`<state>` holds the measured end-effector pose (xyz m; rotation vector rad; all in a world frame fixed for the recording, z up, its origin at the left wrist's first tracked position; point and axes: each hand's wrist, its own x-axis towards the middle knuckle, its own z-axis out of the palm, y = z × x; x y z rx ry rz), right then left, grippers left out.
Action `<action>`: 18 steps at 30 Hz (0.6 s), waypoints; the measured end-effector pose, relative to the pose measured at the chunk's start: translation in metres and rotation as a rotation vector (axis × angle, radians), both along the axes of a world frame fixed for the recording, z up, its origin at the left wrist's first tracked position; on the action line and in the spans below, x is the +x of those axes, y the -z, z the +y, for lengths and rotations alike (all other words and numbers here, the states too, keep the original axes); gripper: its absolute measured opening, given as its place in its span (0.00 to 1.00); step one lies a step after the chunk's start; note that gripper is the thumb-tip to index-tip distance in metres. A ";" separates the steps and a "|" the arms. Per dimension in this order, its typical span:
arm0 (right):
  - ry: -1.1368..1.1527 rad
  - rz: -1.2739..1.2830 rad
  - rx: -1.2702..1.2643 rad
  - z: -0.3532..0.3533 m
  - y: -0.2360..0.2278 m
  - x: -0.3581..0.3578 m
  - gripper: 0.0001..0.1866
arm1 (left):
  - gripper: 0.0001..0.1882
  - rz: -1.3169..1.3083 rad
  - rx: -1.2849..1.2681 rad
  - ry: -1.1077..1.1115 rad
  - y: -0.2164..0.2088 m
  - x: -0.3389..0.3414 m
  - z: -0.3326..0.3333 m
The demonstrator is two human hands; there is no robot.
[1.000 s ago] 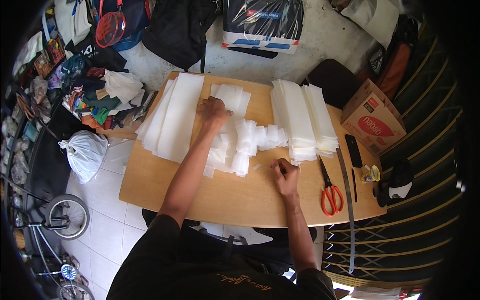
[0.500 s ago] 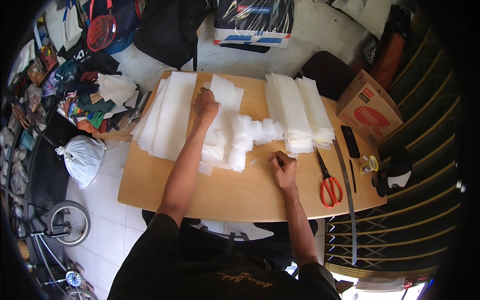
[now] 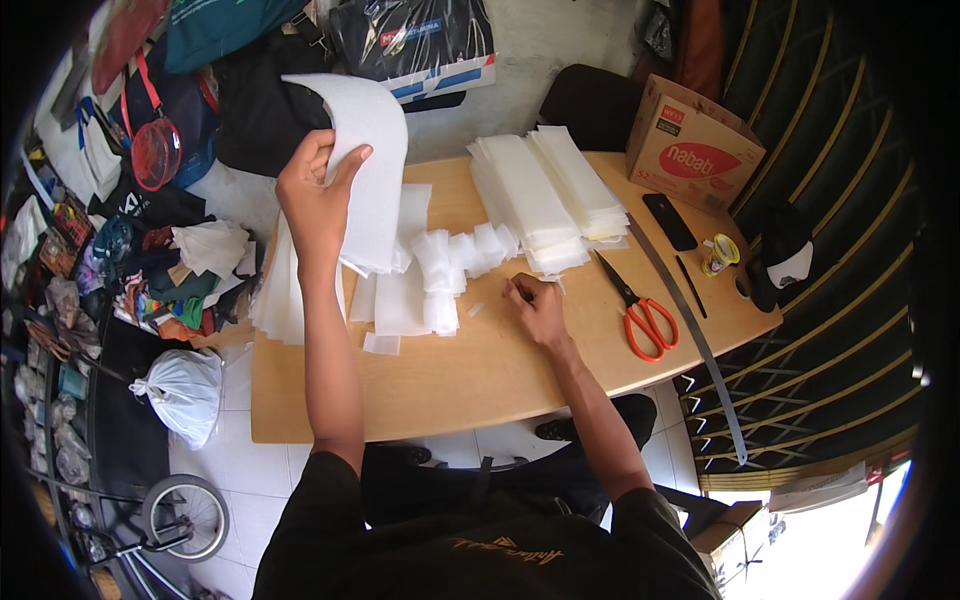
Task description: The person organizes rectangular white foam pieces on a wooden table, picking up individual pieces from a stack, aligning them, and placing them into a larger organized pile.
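Note:
A long white foam sheet (image 3: 374, 190) is pinched in my left hand (image 3: 316, 200), with the thumb on its near face. The raised sheet bends over at its top. Below it, a stack of white sheets (image 3: 280, 300) lies on the left of the table, partly hidden by my forearm. Small folded white pieces (image 3: 437, 270) sit in an overlapping row at the middle, partly on flat sheets (image 3: 402, 305). My right hand (image 3: 538, 312) rests closed on the table to their right, fingertips curled together. What it holds, if anything, cannot be made out.
Two more stacks of strips (image 3: 525, 195) stand at the back right. Orange-handled scissors (image 3: 648, 325), a metal ruler (image 3: 690, 335), a black pen (image 3: 691, 285), a phone (image 3: 670, 222), a yellow cup (image 3: 718, 255) and a cardboard box (image 3: 692, 150) lie along the right side.
My left hand has lifted a white sheet up from the table and moved left with it. My right hand stays closed at the same spot, while the whole view has shifted.

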<state>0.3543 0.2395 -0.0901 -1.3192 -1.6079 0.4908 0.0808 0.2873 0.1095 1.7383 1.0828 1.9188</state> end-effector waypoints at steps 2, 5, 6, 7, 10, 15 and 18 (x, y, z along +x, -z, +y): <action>-0.008 0.046 0.005 -0.001 -0.003 -0.003 0.12 | 0.08 0.014 0.087 -0.003 -0.007 0.008 -0.019; -0.046 0.162 -0.034 -0.006 -0.009 -0.005 0.09 | 0.09 -0.077 0.004 0.104 0.000 0.009 -0.022; -0.059 0.194 -0.068 -0.007 -0.010 -0.004 0.09 | 0.10 -0.103 -0.037 0.133 0.005 0.007 -0.021; -0.074 0.226 -0.102 -0.007 -0.010 -0.006 0.10 | 0.11 -0.126 -0.041 0.139 0.011 0.003 -0.021; -0.174 0.136 0.121 -0.003 -0.022 -0.016 0.21 | 0.10 -0.128 -0.042 0.143 0.017 -0.003 -0.034; -0.321 0.469 0.232 -0.002 -0.112 -0.096 0.29 | 0.12 -0.012 -0.167 0.375 0.019 -0.004 -0.052; -0.395 0.580 0.098 0.016 -0.124 -0.108 0.20 | 0.14 0.042 -0.145 0.371 0.040 -0.004 -0.057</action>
